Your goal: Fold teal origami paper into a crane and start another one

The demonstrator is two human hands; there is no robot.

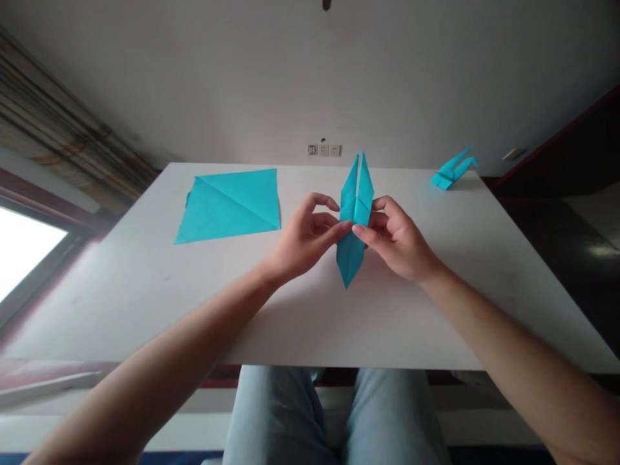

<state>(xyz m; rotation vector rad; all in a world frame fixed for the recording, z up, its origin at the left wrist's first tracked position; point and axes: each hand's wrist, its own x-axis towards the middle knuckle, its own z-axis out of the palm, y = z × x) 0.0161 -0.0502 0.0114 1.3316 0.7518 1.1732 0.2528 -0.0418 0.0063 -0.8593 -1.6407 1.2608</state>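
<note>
A blue folded paper (349, 255) is held up over the middle of the white table, its two narrow points facing away from me and one wide point towards me. My left hand (312, 236) pinches its left edge, thumb on the front near the centre crease. From the other side my right hand (394, 239) grips the right edge, its thumb almost meeting the left one. The fingers behind the paper are partly hidden.
On the white table (194, 310), a flat blue paper sheet (237, 203) with a diagonal crease lies at the left. A finished blue origami crane (450, 173) stands at the back right. Behind the table, a wall carries sockets (323, 150). A curtain (62, 123) hangs at the left.
</note>
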